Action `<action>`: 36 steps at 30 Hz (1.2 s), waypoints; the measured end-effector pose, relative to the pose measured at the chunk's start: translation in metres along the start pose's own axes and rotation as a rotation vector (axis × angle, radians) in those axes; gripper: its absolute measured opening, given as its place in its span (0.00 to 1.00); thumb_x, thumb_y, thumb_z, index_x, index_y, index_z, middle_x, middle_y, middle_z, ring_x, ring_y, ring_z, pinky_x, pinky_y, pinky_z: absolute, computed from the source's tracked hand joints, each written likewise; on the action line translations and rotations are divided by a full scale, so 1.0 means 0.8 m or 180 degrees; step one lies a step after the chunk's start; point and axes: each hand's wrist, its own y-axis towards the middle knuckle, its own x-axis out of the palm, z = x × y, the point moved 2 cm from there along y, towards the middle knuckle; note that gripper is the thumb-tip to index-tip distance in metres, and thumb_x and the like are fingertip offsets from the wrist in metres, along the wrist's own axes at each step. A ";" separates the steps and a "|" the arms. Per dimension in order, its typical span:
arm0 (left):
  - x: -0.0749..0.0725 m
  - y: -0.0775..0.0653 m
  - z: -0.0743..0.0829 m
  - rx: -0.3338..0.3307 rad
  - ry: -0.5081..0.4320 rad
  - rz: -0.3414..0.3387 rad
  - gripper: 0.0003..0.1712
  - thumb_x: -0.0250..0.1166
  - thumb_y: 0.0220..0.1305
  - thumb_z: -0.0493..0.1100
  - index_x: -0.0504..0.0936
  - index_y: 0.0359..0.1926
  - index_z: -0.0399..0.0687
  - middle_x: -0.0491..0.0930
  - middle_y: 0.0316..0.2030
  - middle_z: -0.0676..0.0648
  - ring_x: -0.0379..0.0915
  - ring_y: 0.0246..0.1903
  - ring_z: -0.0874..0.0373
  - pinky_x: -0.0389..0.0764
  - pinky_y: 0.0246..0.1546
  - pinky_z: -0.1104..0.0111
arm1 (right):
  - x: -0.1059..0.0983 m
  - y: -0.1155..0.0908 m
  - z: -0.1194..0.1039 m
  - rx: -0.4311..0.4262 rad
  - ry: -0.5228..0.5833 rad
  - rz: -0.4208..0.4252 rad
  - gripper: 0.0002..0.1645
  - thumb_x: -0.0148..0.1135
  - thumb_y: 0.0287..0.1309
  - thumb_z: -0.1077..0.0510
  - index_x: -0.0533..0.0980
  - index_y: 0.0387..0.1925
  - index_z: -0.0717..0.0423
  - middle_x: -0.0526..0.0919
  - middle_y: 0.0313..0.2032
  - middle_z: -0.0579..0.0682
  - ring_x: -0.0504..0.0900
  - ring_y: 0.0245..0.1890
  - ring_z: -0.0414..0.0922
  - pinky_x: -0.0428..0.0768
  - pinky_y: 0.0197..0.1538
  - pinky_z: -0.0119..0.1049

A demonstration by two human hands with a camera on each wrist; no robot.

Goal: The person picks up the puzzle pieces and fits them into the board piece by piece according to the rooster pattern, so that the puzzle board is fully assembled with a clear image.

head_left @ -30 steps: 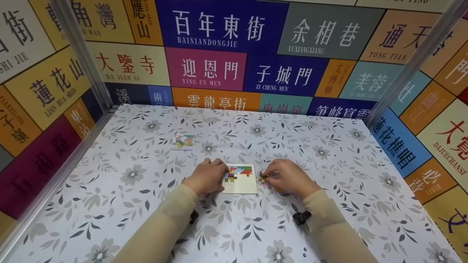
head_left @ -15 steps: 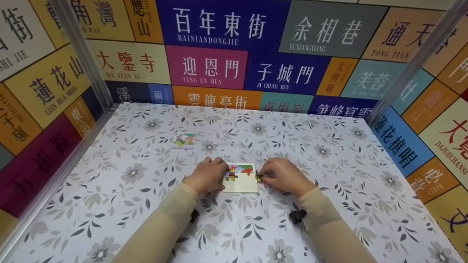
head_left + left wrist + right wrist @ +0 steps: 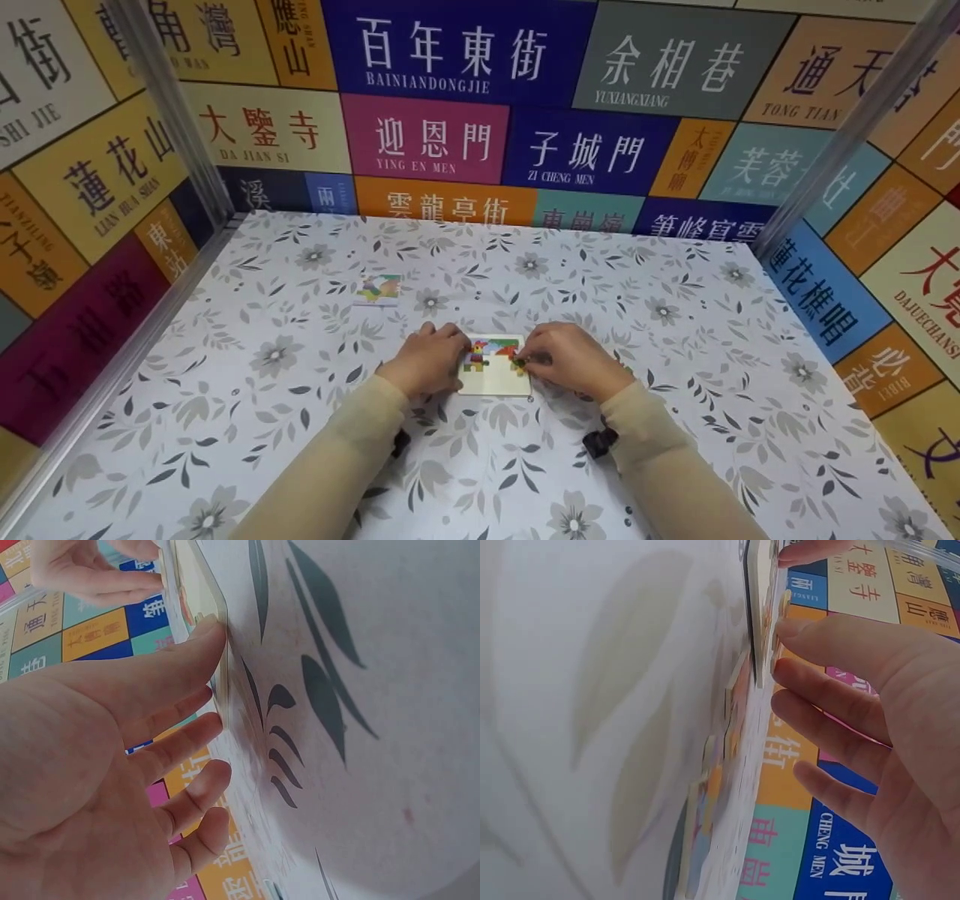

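A small jigsaw puzzle board (image 3: 491, 382) lies on the table, with joined coloured pieces along its top and left side and bare pale board below. My left hand (image 3: 429, 358) holds the board's left edge; the left wrist view shows the thumb (image 3: 206, 641) over the rim. At the right edge, my right hand (image 3: 574, 358) pinches a jigsaw piece (image 3: 519, 364) between thumb and fingertips, over the board. In the right wrist view that piece (image 3: 784, 604) appears edge-on beside the thumb, partly hidden. Whether it touches the board I cannot tell.
Loose jigsaw pieces (image 3: 697, 832) lie on the table under my right hand, mostly hidden in the head view. A small square coloured picture (image 3: 377, 290) lies farther back on the left. Walls with printed signs (image 3: 431, 142) enclose the flower-patterned tablecloth (image 3: 300, 465).
My right hand has moved left with the jigsaw piece, from beside the board to over its right edge. My left hand has stayed at the board's left edge.
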 end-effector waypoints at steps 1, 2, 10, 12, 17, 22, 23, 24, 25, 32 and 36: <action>0.000 0.000 0.000 -0.0005 0.0001 -0.0006 0.34 0.78 0.58 0.48 0.78 0.64 0.49 0.75 0.64 0.45 0.69 0.58 0.44 0.73 0.62 0.49 | 0.000 0.001 -0.001 0.0003 -0.0005 -0.0006 0.08 0.74 0.58 0.59 0.90 0.41 0.49 0.89 0.39 0.45 0.86 0.42 0.44 0.84 0.51 0.44; 0.000 0.001 0.000 -0.0010 0.0005 -0.0012 0.35 0.78 0.58 0.48 0.78 0.65 0.49 0.75 0.65 0.45 0.69 0.58 0.44 0.73 0.63 0.49 | 0.000 0.002 -0.001 0.0007 -0.0004 -0.0012 0.08 0.74 0.59 0.59 0.90 0.41 0.49 0.89 0.39 0.46 0.86 0.42 0.44 0.84 0.51 0.44; 0.000 0.003 0.000 -0.0062 -0.0020 -0.0052 0.35 0.78 0.58 0.48 0.77 0.66 0.50 0.75 0.66 0.46 0.69 0.59 0.44 0.72 0.64 0.51 | 0.005 0.012 -0.009 -0.0044 0.0058 -0.0010 0.08 0.74 0.56 0.59 0.90 0.40 0.49 0.89 0.38 0.45 0.86 0.41 0.44 0.84 0.51 0.42; 0.001 0.003 0.000 -0.0068 -0.0036 -0.0067 0.35 0.78 0.58 0.48 0.77 0.66 0.51 0.74 0.66 0.46 0.69 0.60 0.45 0.71 0.64 0.51 | 0.007 0.014 -0.011 -0.0086 0.0016 -0.0013 0.08 0.75 0.55 0.60 0.90 0.39 0.49 0.89 0.38 0.45 0.86 0.40 0.44 0.84 0.49 0.42; 0.000 0.003 0.000 -0.0087 -0.0028 -0.0091 0.35 0.77 0.59 0.48 0.77 0.67 0.51 0.74 0.66 0.46 0.69 0.61 0.45 0.71 0.65 0.51 | 0.011 0.019 -0.018 -0.0178 -0.0058 -0.0031 0.08 0.74 0.54 0.61 0.90 0.37 0.50 0.88 0.37 0.46 0.86 0.38 0.45 0.84 0.47 0.41; -0.001 0.003 0.000 -0.0125 -0.0007 -0.0112 0.36 0.77 0.59 0.48 0.77 0.67 0.51 0.74 0.67 0.47 0.69 0.61 0.45 0.71 0.66 0.51 | 0.014 0.025 -0.024 -0.0233 -0.0053 -0.0017 0.07 0.75 0.54 0.61 0.90 0.37 0.50 0.88 0.37 0.46 0.85 0.38 0.45 0.83 0.47 0.42; -0.001 0.003 0.000 -0.0125 -0.0014 -0.0113 0.36 0.77 0.59 0.48 0.76 0.67 0.51 0.74 0.67 0.47 0.69 0.62 0.45 0.71 0.66 0.51 | 0.014 0.025 -0.024 -0.0256 -0.0055 -0.0007 0.07 0.75 0.54 0.61 0.90 0.37 0.50 0.88 0.37 0.46 0.85 0.38 0.45 0.83 0.47 0.42; -0.001 0.003 0.000 -0.0109 0.0002 -0.0102 0.35 0.77 0.59 0.48 0.77 0.67 0.51 0.74 0.67 0.47 0.69 0.61 0.45 0.71 0.66 0.51 | 0.015 0.026 -0.025 -0.0270 -0.0052 0.0006 0.07 0.75 0.54 0.61 0.90 0.37 0.51 0.88 0.37 0.46 0.85 0.38 0.45 0.83 0.47 0.42; -0.001 0.003 0.000 -0.0092 0.0019 -0.0086 0.35 0.77 0.59 0.48 0.77 0.66 0.51 0.74 0.66 0.47 0.69 0.60 0.45 0.72 0.65 0.51 | 0.015 0.027 -0.025 -0.0278 -0.0045 0.0017 0.07 0.75 0.53 0.62 0.90 0.36 0.51 0.88 0.37 0.46 0.85 0.37 0.45 0.83 0.47 0.42; -0.001 0.004 0.001 -0.0056 0.0144 -0.0044 0.33 0.78 0.58 0.48 0.78 0.64 0.50 0.76 0.64 0.46 0.70 0.57 0.44 0.74 0.61 0.51 | 0.019 0.032 -0.029 -0.0245 -0.0001 -0.0027 0.08 0.74 0.52 0.63 0.90 0.36 0.52 0.88 0.36 0.47 0.85 0.37 0.45 0.83 0.46 0.42; 0.000 0.004 0.001 -0.0106 0.0137 -0.0089 0.34 0.78 0.59 0.49 0.78 0.65 0.50 0.75 0.64 0.46 0.70 0.58 0.45 0.74 0.61 0.52 | 0.019 0.035 -0.031 -0.0180 0.0030 -0.0086 0.09 0.73 0.53 0.64 0.90 0.37 0.52 0.88 0.37 0.46 0.85 0.38 0.45 0.83 0.48 0.42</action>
